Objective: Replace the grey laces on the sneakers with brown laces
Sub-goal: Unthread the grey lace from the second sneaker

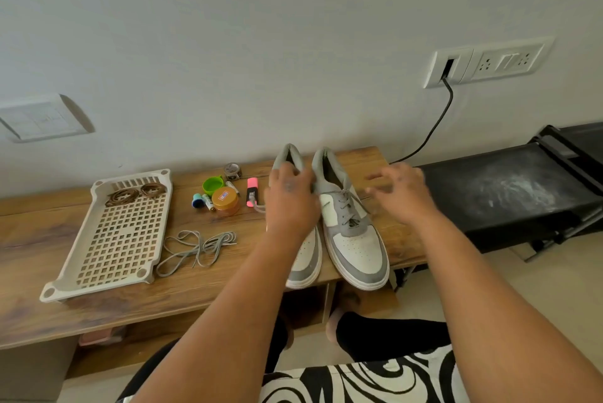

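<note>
A person sits at a low wooden desk set against a pale wall. Two grey and white sneakers stand side by side on the desk, toes over its near edge, heels toward the wall.

The left sneaker is mostly hidden under the left hand, which lies over its middle with the fingers curled at the collar between the two shoes; I cannot tell for sure what they grip. A loose grey lace end pokes out from under this hand toward the clutter.

The right sneaker still carries its grey lace through the eyelets. The right hand hovers just to the right of it, blurred, fingers spread and relaxed, holding nothing.

To the left of the sneakers a removed grey lace lies in a loose tangle on the desk. Further left sits a beige slotted tray, and the brown laces rest coiled in its far end, near the wall.

Between tray and sneakers lies small clutter: a pink highlighter, an orange-lidded jar, a green cap and a roll of tape.

On the wall to the right of the sneakers a black cable runs down from a socket plate. A dusty black stand sits to the right of the desk.
</note>
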`<state>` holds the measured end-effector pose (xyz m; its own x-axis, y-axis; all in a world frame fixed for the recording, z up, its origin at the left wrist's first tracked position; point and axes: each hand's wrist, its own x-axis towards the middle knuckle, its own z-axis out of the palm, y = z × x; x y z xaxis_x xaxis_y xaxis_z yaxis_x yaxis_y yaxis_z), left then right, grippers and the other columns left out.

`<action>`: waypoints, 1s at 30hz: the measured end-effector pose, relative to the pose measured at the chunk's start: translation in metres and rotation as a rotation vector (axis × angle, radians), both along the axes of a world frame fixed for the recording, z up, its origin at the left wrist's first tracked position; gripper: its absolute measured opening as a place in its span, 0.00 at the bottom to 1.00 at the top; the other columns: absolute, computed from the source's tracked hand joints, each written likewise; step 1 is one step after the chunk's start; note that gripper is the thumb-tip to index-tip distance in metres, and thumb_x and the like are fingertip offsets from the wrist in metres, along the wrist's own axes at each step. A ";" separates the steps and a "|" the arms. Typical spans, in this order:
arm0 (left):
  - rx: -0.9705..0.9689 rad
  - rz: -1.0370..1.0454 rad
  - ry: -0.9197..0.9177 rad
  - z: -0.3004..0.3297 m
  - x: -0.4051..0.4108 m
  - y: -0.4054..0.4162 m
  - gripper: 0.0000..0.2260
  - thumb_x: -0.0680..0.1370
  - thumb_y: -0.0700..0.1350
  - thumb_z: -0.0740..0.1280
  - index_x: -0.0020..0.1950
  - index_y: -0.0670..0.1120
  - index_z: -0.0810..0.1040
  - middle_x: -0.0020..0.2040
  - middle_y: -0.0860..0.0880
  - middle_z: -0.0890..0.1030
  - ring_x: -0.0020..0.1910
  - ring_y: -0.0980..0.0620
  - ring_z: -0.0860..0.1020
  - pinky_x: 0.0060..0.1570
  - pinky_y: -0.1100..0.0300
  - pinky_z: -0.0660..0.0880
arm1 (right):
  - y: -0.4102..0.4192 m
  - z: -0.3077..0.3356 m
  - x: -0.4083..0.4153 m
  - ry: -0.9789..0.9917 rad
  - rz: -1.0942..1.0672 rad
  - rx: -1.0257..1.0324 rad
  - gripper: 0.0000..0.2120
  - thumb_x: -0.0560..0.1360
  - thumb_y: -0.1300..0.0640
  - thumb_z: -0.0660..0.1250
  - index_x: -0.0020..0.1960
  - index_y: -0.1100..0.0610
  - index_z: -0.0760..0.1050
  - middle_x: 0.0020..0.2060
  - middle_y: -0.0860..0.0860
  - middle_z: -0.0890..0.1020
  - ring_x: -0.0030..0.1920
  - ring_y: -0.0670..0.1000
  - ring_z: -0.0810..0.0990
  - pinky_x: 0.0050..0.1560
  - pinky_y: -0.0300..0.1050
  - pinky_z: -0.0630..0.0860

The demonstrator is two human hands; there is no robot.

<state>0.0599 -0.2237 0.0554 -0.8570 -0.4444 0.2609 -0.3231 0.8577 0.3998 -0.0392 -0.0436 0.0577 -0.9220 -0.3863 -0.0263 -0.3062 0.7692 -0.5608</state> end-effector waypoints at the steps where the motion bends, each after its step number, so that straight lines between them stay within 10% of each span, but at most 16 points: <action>1: 0.018 -0.053 0.017 -0.002 -0.002 0.009 0.09 0.78 0.47 0.68 0.58 0.48 0.79 0.57 0.47 0.73 0.58 0.48 0.70 0.56 0.53 0.72 | -0.011 -0.002 0.004 0.013 0.071 -0.023 0.12 0.76 0.48 0.70 0.59 0.43 0.77 0.65 0.49 0.72 0.69 0.55 0.65 0.67 0.57 0.65; 5: 0.151 -0.146 0.022 -0.021 -0.014 0.029 0.09 0.79 0.49 0.67 0.57 0.48 0.80 0.55 0.48 0.78 0.54 0.49 0.77 0.52 0.55 0.75 | -0.032 -0.014 0.014 0.101 0.145 -0.105 0.09 0.77 0.57 0.69 0.56 0.50 0.79 0.52 0.46 0.77 0.52 0.46 0.73 0.48 0.41 0.69; 14: 0.211 -0.167 0.127 -0.036 -0.028 0.024 0.06 0.79 0.43 0.67 0.54 0.45 0.79 0.51 0.48 0.80 0.48 0.49 0.79 0.50 0.52 0.77 | -0.033 -0.032 0.003 -0.060 0.119 -0.287 0.05 0.77 0.62 0.69 0.49 0.53 0.78 0.41 0.46 0.81 0.42 0.43 0.79 0.41 0.31 0.73; 26: 0.340 -0.240 0.001 -0.037 -0.025 0.009 0.01 0.80 0.43 0.65 0.50 0.46 0.75 0.50 0.49 0.75 0.48 0.50 0.76 0.51 0.56 0.75 | -0.023 -0.022 0.009 -0.419 0.142 -0.348 0.12 0.76 0.56 0.71 0.58 0.47 0.76 0.48 0.51 0.81 0.52 0.51 0.81 0.57 0.52 0.80; 30: 0.937 -0.097 0.090 -0.021 -0.023 0.019 0.11 0.84 0.48 0.57 0.46 0.46 0.73 0.47 0.44 0.77 0.47 0.47 0.77 0.51 0.49 0.78 | -0.023 -0.020 0.013 -0.260 0.199 -0.209 0.10 0.76 0.49 0.70 0.56 0.47 0.75 0.46 0.46 0.79 0.47 0.47 0.79 0.49 0.47 0.79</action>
